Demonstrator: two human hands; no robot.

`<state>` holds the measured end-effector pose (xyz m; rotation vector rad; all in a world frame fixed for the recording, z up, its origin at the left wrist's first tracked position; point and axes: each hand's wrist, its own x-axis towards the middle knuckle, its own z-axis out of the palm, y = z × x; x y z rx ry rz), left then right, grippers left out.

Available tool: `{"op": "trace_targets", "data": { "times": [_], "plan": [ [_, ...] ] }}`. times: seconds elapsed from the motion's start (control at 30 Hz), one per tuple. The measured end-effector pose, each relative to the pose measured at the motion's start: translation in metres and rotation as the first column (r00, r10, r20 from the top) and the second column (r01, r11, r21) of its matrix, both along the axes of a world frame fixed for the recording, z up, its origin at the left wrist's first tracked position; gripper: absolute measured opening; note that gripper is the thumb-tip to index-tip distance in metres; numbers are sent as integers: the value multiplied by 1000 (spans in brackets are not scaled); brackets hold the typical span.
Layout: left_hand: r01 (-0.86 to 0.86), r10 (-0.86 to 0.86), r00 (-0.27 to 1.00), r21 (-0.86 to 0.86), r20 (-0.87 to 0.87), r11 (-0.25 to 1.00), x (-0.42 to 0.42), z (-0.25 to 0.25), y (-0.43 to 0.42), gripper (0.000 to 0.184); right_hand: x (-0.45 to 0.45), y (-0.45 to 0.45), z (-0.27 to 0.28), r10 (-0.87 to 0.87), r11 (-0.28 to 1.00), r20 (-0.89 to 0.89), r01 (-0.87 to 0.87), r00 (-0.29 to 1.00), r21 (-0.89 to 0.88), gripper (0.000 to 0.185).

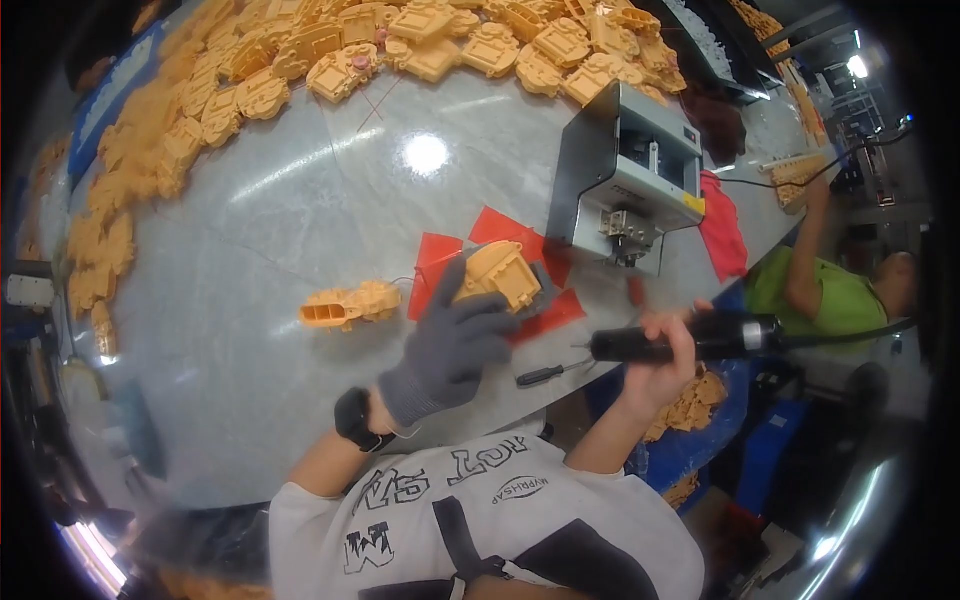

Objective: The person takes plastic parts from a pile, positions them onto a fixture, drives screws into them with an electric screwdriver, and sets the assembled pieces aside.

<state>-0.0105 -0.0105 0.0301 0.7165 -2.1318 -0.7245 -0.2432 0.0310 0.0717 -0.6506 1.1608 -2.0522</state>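
The gloved left hand (pixel 450 345) pinches a yellow housing (pixel 508 275), fingers wrapped over its near edge, above the red sheets (pixel 435 258) near the middle of the grey table (pixel 250 400). The bare right hand (pixel 662 358) curls around a black power driver (pixel 622 345), its bit pointing left, near the housing but apart from it. A hand screwdriver (pixel 540 376) lies just nearer than the driver's tip.

At the near right, below the table edge, a blue liner (pixel 742 400) holds loose yellow parts (pixel 695 408). At the far right, a black tray (pixel 740 82) contains small white pieces (pixel 700 35). At the far left stands a blue tray (pixel 84 150); its contents look pale, though the edge of the view is too blurred to be sure. Yellow housings (pixel 425 45) are heaped loose along the table's far side.
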Motion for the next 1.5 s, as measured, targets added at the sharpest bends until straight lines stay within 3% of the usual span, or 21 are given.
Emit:
{"op": "trace_targets", "data": {
  "times": [0.03,0.1,0.2,0.33,0.43,0.5,0.53,0.6,0.73,1.0,1.07,1.13,1.23,1.27,1.37,1.4,1.5],
  "plan": [
    [4,-4,1000,6,-1,1000,1,2,0,31,2,-1,0,-20,1000,-15,21,1000,20,39],
    [9,24,988,206,-154,978,1,8,-8,26,4,-1,-1,-7,1000,-35,8,999,23,39],
    [62,12,972,303,-236,951,3,9,-12,23,6,1,-1,3,1000,-39,-2,999,26,39],
    [46,16,973,266,-228,963,3,4,-12,24,6,0,-2,-24,999,-48,26,999,41,39],
    [-47,146,955,357,-257,933,-2,10,-10,33,1,4,-5,48,999,8,-48,999,-9,43],
    [-356,357,934,21,-24,934,-9,35,-9,58,1,2,-5,42,999,13,-42,999,-14,43],
    [-355,356,934,29,-23,934,-12,28,-9,58,1,4,-4,39,999,19,-39,999,-16,43],
    [-352,341,888,-21,308,936,-17,12,-12,74,1,5,-6,41,999,14,-41,999,-8,43],
    [-221,221,932,-34,286,975,-3,16,-22,71,3,3,-4,51,999,11,-51,999,-10,43],
    [-148,145,973,0,180,989,-4,-1,-23,69,0,1,-1,-21,1000,-25,21,999,19,40],
    [-154,161,909,-48,383,987,-2,12,-31,70,-2,-2,2,-51,998,-32,52,998,34,40],
    [-126,116,921,1,372,992,0,8,-34,73,-6,-11,8,-34,999,-65,36,997,27,40],
    [-100,59,944,113,326,989,1,3,-33,75,-6,-36,39,-72,972,-168,32,983,-231,40],
    [-87,51,947,101,319,991,-1,7,-30,75,-4,-52,61,-168,947,-315,65,934,-314,39],
    [-224,206,877,-10,434,974,3,17,-15,74,2,-78,71,-170,943,-371,42,913,-330,39],
    [-224,206,877,-11,433,975,6,13,-6,74,2,-87,65,-162,955,-384,47,909,-292,39],
    [-202,193,979,170,63,965,11,0,15,68,5,-94,46,-54,985,-387,-15,921,-173,37]
  ]
}}
